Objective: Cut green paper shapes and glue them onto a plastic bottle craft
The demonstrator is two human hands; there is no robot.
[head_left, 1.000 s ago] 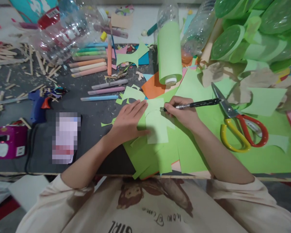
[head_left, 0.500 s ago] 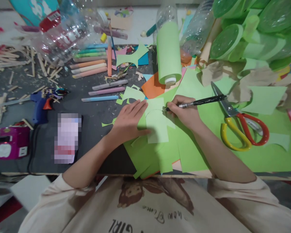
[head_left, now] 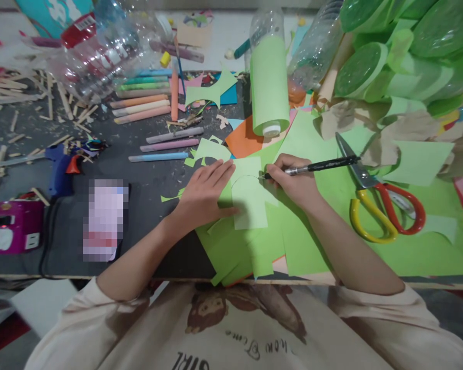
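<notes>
Pale green rectangular paper card (head_left: 250,198): laid flat at the clock's centre, over brighter green sheets (head_left: 308,241), a thin arc (head_left: 247,176) curved across its upper part.
Left hand (head_left: 204,190): spread flat at nine o'clock, nothing gripped, the card's left edge pressed by fingers and thumb, presumably so that slipping is prevented.
Right hand (head_left: 291,180): curled at about two o'clock around a slim black-and-silver pen (head_left: 320,165), gripped low, apparently for control, its tip brought to the arc's right end.
Clear plastic bottle wrapped in pale green paper (head_left: 270,87): placed towards twelve o'clock, smooth, cylindrical, white-capped.
Steel scissors with red and yellow handles (head_left: 366,177): parked at three o'clock, seemingly kept within reach.
</notes>
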